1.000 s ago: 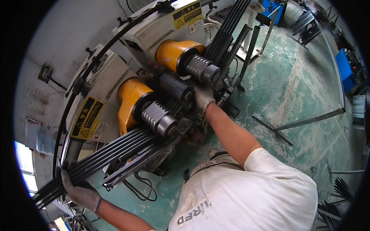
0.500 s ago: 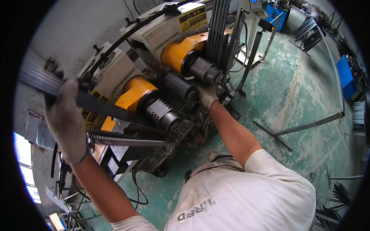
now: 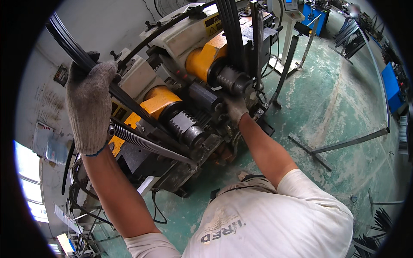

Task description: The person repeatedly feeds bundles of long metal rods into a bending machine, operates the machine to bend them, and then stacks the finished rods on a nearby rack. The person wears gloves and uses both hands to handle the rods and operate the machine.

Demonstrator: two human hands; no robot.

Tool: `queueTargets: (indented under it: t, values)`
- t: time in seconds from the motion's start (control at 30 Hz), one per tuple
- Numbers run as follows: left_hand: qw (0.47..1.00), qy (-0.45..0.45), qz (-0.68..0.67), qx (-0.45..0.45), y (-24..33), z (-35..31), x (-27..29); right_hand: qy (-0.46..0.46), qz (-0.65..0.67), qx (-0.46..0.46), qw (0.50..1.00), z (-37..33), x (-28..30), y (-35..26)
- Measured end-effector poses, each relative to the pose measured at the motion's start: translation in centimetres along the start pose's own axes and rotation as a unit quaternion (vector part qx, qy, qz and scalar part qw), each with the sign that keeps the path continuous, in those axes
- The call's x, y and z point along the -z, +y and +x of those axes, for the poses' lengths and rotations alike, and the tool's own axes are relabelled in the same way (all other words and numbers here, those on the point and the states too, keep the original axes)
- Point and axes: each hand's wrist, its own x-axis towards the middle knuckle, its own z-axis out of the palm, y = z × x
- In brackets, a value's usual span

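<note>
My left hand [image 3: 89, 107], in a grey knit glove, is closed around a bundle of dark metal bars [image 3: 71, 42]. These bars slope from the upper left down to the left ribbed roller head [image 3: 183, 122] of a bending machine [image 3: 165, 96] with yellow arms. More dark bars [image 3: 232, 32] rise steeply beside the right ribbed roller head [image 3: 232, 79]. My right hand [image 3: 235, 107], also gloved, reaches into the machine beside a dark hexagonal block [image 3: 205, 95]. Its fingers are hidden by the machine parts.
A coil spring on a rod [image 3: 146, 144] lies below my left hand. Black cables [image 3: 159, 208] hang near the machine's foot. To the right, a metal frame [image 3: 350, 141] stands on the green floor [image 3: 301, 112]. A control box [image 3: 290, 5] sits at the back.
The bars in my left hand have swung up from a flatter slant to a steeper one, and the hand has moved right with them. The right-hand bars have shifted slightly left. My right hand stays at the machine.
</note>
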Motion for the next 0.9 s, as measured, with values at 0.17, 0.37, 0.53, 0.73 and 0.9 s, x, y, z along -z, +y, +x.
queueTargets:
  t: [0.17, 0.37, 0.53, 0.73, 0.9]
  values:
    - [1.0, 0.001, 0.013, 0.014, -0.1, 0.1, 0.1, 0.009, 0.003, -0.015, 1.0, -0.4, -0.2, -0.5]
    - [1.0, 0.01, 0.027, 0.008, -0.1, -0.1, -0.1, 0.011, -0.009, 0.003, 1.0, 0.0, -0.1, -0.2]
    - [0.921, 0.005, 0.261, -0.29, -3.4, 0.9, 1.0, 0.014, -0.006, -0.003, 1.0, -0.5, -0.7, -0.5]
    - [0.973, -0.001, 0.151, -0.172, -2.7, 0.3, 0.4, 0.0, 0.01, -0.075, 0.997, -1.5, -1.1, -2.4]
    - [0.936, -0.012, 0.243, -0.255, -1.8, 0.6, 0.9, 0.007, 0.019, -0.044, 0.999, -1.0, -1.0, -1.7]
